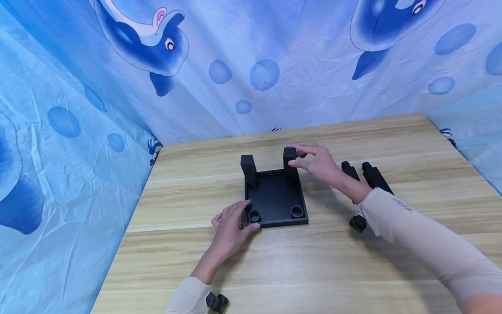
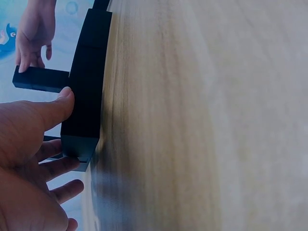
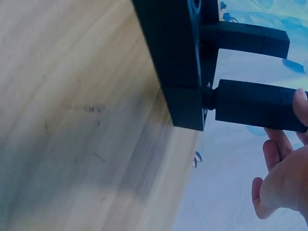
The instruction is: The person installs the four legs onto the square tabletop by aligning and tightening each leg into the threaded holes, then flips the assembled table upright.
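A black square panel (image 1: 274, 196) with a raised rim lies on the table, with two ring sockets (image 1: 296, 211) at its near corners. Upright at its far left corner stands one black leg (image 1: 249, 169). My right hand (image 1: 317, 165) pinches the top of a second leg (image 1: 290, 162) at the far right corner. The right wrist view shows a narrow neck (image 3: 209, 98) between that leg and the panel. My left hand (image 1: 229, 229) grips the panel's near left corner, its thumb (image 2: 60, 103) on the front side and fingers round the left side.
Two loose black legs (image 1: 376, 178) with threaded ends lie on the wooden table (image 1: 176, 253), right of the panel and partly behind my right forearm. A blue dolphin-print curtain (image 1: 219, 100) hangs behind and beside the table.
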Motion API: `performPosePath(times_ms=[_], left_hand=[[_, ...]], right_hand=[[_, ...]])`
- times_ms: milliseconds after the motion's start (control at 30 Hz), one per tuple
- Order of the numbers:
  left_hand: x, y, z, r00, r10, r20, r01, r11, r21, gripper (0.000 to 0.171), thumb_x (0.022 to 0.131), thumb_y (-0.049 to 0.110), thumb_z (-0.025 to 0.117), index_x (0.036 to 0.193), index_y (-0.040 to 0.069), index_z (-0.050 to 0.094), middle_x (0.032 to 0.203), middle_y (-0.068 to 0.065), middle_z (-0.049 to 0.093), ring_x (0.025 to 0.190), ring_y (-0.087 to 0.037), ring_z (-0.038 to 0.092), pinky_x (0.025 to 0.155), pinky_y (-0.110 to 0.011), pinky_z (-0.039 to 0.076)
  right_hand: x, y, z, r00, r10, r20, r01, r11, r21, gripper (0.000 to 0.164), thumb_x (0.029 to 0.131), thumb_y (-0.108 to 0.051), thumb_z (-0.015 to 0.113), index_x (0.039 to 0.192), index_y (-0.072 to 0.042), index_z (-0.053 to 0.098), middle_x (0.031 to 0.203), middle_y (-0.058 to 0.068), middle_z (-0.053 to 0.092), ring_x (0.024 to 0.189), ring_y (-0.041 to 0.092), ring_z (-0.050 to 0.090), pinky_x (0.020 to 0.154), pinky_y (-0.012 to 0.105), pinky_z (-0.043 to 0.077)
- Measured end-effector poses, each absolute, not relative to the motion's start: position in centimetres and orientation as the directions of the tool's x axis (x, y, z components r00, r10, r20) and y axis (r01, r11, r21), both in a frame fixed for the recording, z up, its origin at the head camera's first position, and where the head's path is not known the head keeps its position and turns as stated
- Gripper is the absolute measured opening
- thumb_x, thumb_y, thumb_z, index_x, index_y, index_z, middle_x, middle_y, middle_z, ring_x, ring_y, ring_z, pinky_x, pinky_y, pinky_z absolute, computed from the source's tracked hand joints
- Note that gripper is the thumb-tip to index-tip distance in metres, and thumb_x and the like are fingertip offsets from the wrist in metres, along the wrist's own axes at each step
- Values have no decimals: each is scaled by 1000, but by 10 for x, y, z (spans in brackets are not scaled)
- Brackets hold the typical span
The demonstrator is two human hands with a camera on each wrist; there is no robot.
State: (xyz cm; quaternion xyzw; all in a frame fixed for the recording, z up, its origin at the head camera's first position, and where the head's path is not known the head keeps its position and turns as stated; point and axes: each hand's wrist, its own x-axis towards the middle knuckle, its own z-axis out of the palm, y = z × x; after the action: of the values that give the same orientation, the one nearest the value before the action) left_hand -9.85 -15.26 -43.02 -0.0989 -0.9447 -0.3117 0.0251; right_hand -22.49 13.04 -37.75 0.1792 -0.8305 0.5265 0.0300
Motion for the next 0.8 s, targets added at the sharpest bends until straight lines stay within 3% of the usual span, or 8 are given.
performPosePath(times_ms=[100, 200, 367, 567, 667, 800], left_hand=[[-98, -153, -430, -979, 173, 109, 203, 785, 586, 64, 84, 37, 73, 141, 21, 49, 141, 1, 50, 132, -22, 38, 100, -52, 15], [-98, -153, -430, -980, 171, 102, 198, 784, 589, 64, 85, 38, 73, 141, 21, 48, 142, 2, 50, 132, -21, 38, 101, -51, 14], [-98, -153, -430, -981, 169, 97, 194, 784, 589, 64, 85, 38, 72, 141, 22, 48, 142, 2, 49, 133, -20, 37, 101, -50, 13], [-99, -154, -430, -980, 170, 99, 195, 785, 587, 64, 85, 38, 72, 142, 22, 48, 142, 2, 49, 133, -20, 37, 101, -50, 14], [-99, -154, -430, -980, 170, 101, 197, 787, 584, 64, 85, 38, 73, 142, 22, 48, 142, 2, 49, 133, -20, 37, 101, -50, 14], [-99, -154, -430, -980, 170, 100, 196, 787, 585, 64, 84, 38, 73, 141, 21, 48, 142, 2, 49, 133, -20, 37, 101, -50, 14]], right_hand=[[-228, 128, -377, -912, -305, 275, -391, 439, -809, 53, 88, -31, 72, 137, -26, 55, 97, 7, 66, 99, 25, 51, 89, 47, 36], [-231, 127, -377, -902, -317, 293, -418, 467, -779, 52, 87, -28, 73, 135, -20, 56, 103, 8, 64, 101, 28, 50, 93, 51, 30], [-237, 121, -378, -902, -288, 321, -427, 491, -760, 43, 80, -26, 79, 113, -8, 58, 107, 12, 60, 103, 29, 49, 95, 54, 20], [-242, 113, -379, -906, -260, 334, -423, 520, -742, 42, 76, -25, 83, 98, -6, 52, 95, 10, 59, 93, 28, 51, 90, 49, 23], [-242, 113, -379, -911, -274, 307, -410, 534, -740, 46, 75, -23, 83, 104, -5, 52, 99, 12, 58, 96, 30, 50, 92, 51, 22], [-238, 118, -376, -911, -341, 231, -393, 553, -734, 62, 76, -21, 83, 126, -5, 50, 113, 14, 54, 105, 32, 46, 95, 55, 19]])
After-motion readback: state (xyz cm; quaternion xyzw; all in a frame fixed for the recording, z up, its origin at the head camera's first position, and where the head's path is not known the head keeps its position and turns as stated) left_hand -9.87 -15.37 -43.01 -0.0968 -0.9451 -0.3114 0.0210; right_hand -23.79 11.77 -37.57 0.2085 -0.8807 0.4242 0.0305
